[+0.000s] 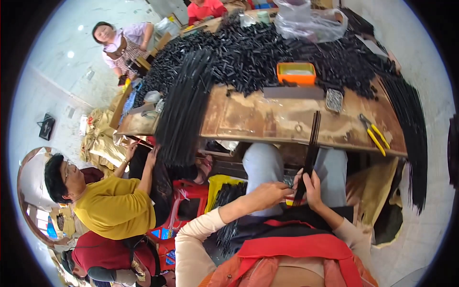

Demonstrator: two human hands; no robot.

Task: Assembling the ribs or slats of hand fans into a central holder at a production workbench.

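Seated worker's lap, near centre: the right hand [313,187] wraps its fingers around a slim bundle of long thin black rods [311,153], gripping it close to the lower end; the bundle stands nearly upright, its top reaching over the near edge of the worn brown wooden table [267,119]. The left hand [270,192] comes in from the left, fingertips drawn together and pinching at the lower end of the same bundle, just beside the right hand. Both hands sit above knees in light grey trousers [263,165]. Table, far side: a large heap of short black tubes [258,52] spreads across the whole width. Against the heap's near edge sits an orange rectangular plastic tray [296,72]. Right part of the table: yellow-handled pliers [375,134], lying flat and well apart from the bundle. Far right: a crumpled clear plastic bag [311,21] rests on the heap. Left edge of the table: a thick sheaf of long black rods [184,110] hangs over the side and down toward the floor. Right edge: a second sheaf of long black rods [416,138] curves down. Left of the scene: a person in a yellow shirt [114,205] reaches a hand to the hanging sheaf. Far left: another person in a pale top [126,43] stands near the table.
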